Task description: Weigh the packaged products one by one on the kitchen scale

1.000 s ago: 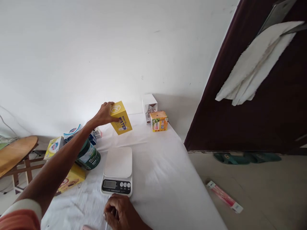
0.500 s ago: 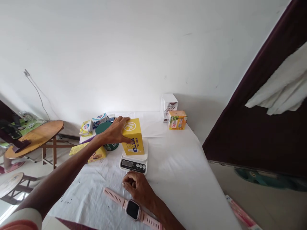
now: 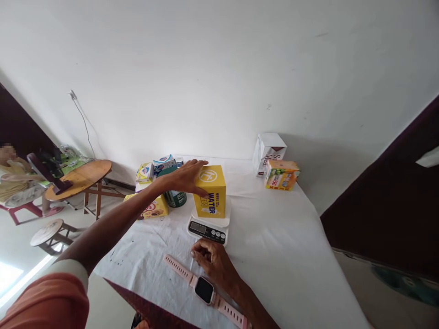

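A yellow box [image 3: 211,195] marked "WATER" stands upright on the white kitchen scale [image 3: 207,233]. My left hand [image 3: 187,176] grips its left side, thumb at the front and fingers over the far top edge. Just in front of the scale, my right hand [image 3: 211,260] rests on the cloth with its fingers curled in and nothing visible in them. A pink-strapped smartwatch [image 3: 204,290] lies flat on the cloth close to that hand. The scale's small display is too dim to read.
Left of the scale are a green canister [image 3: 177,198], a yellow snack box [image 3: 158,208] and several small cartons [image 3: 145,172]. By the wall stand a white box [image 3: 269,151] and an orange carton [image 3: 281,175]. A person [image 3: 15,178] sits at far left, near a round wooden table [image 3: 82,176].
The view has swung left, so everything sits further right in the picture and the seated person has come into sight. Both hands keep their places at the box and scale.
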Demonstrator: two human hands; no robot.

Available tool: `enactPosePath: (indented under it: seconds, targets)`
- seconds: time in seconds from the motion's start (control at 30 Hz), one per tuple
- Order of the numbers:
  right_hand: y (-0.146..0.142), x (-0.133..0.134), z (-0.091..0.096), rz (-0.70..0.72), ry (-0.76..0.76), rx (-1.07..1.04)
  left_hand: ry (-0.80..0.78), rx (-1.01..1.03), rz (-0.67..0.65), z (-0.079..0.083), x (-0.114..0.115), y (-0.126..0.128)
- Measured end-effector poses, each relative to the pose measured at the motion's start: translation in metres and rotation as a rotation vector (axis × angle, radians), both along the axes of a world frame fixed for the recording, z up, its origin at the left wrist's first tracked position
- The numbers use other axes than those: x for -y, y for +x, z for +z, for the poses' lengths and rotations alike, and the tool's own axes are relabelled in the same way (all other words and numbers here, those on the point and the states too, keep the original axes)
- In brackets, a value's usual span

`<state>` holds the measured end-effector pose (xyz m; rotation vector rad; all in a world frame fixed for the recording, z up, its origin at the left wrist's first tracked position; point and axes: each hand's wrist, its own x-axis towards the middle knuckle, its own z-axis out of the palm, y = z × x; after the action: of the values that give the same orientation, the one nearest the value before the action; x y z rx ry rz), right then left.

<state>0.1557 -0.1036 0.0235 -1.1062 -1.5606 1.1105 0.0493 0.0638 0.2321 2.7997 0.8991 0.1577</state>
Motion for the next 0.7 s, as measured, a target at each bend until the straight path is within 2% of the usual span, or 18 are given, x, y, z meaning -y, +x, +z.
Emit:
enactPosePath:
  seconds: [0.1,0.17,0.33,0.4,0.47,0.53,0.7]
  targets:
    - [0.001,0.001,0.002,0.010,-0.006,-0.004,0.046,0.058,0.028,0.003,0.008,-0.012]
    - [0.001,0.002,0.005,0.012,-0.014,-0.004,0.089,0.094,0.064,0.011,0.018,-0.029]
    - [0.001,0.003,0.011,0.017,-0.030,0.032,0.150,0.127,0.204,0.038,0.064,-0.092]
    - [0.001,0.003,0.011,0.015,-0.038,0.037,0.140,0.104,0.273,0.042,0.085,-0.119]
    - [0.000,0.003,0.010,0.013,-0.054,0.034,0.137,0.064,0.352,0.038,0.103,-0.143]
    - [0.001,0.004,0.010,0.018,-0.071,0.031,0.134,0.027,0.431,0.027,0.115,-0.165]
    - [0.001,0.005,0.010,0.024,-0.080,0.024,0.138,0.014,0.515,-0.011,0.118,-0.203]
